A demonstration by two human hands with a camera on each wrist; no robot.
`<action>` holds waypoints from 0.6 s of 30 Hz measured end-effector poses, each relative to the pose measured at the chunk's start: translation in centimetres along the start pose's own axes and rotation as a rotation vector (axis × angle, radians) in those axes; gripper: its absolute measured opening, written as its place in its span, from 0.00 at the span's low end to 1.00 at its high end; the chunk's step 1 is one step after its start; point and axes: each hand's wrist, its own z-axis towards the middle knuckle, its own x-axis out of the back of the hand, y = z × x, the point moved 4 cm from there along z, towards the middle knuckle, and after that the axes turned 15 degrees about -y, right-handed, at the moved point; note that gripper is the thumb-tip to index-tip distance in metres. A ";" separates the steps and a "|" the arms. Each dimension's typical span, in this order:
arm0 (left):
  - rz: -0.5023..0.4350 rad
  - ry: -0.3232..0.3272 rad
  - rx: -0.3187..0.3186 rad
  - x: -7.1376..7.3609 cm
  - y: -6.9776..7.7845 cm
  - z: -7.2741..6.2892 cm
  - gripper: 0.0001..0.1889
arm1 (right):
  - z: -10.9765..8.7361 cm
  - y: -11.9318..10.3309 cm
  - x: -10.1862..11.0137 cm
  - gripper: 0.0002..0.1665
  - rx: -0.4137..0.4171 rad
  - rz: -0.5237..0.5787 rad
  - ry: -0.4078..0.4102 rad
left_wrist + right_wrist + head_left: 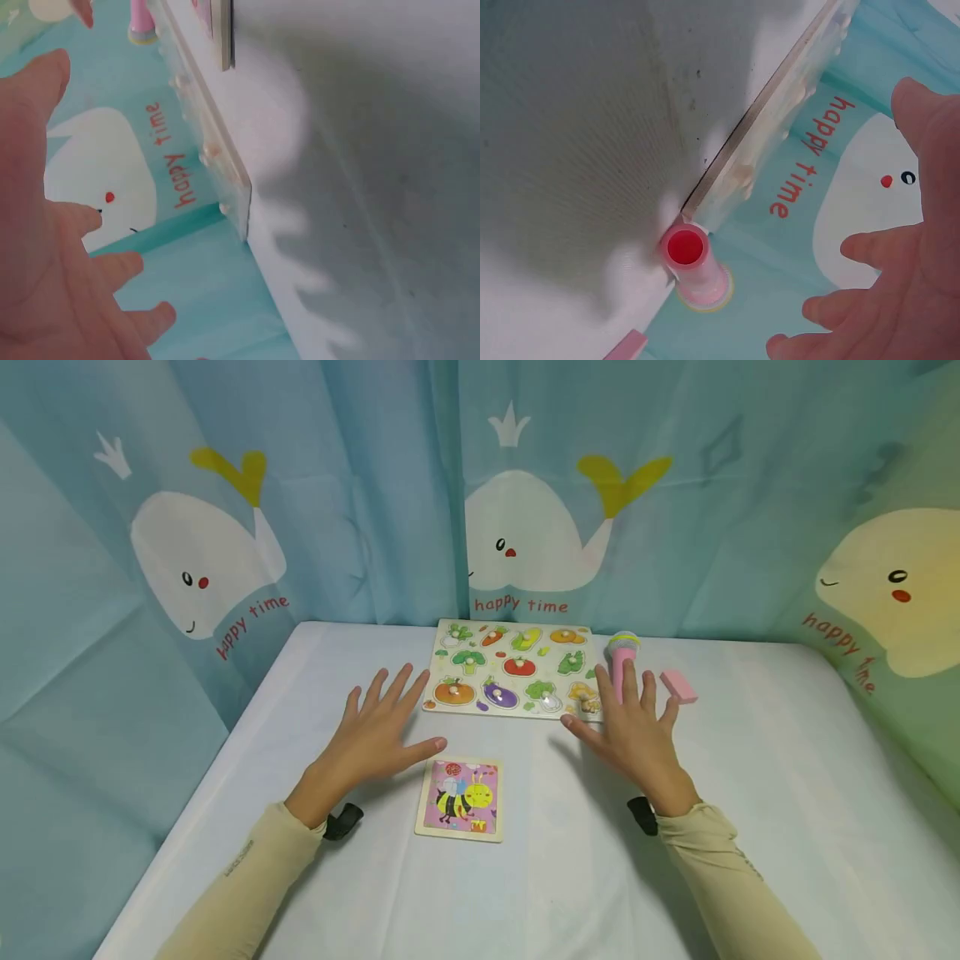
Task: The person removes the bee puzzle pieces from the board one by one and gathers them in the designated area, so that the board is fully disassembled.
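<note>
My left hand [371, 731] hovers over the table with its fingers spread, holding nothing. Just right of its thumb lies a small square bee jigsaw puzzle [480, 827] in a pale frame. My right hand [636, 735] is likewise spread in the air, empty, its fingertips overlapping the handle of a pink toy microphone [622, 653] in the head view. Between and beyond both hands lies a vegetable peg puzzle board [486, 675] with knobbed pieces. In the right wrist view the microphone [697, 274] shows its hollow handle end beside the board's corner.
A pink block [678, 687] lies right of the microphone. The white-covered table [555, 893] ends at the back against a blue curtain [397, 527] printed with whales. Dark straps [343, 821] sit at both wrists, below beige sleeves.
</note>
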 end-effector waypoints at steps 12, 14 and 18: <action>-0.015 -0.012 -0.098 -0.9 -0.1 -3.0 0.59 | 0.5 0.0 0.3 0.59 0.006 0.014 -0.019; -0.026 -0.022 -0.115 -1.2 -0.1 -3.4 0.59 | 0.5 0.0 0.4 0.59 0.012 0.020 -0.017; -0.046 -0.057 -0.145 -1.7 0.0 -3.7 0.61 | 0.6 0.0 0.7 0.59 0.025 0.028 -0.008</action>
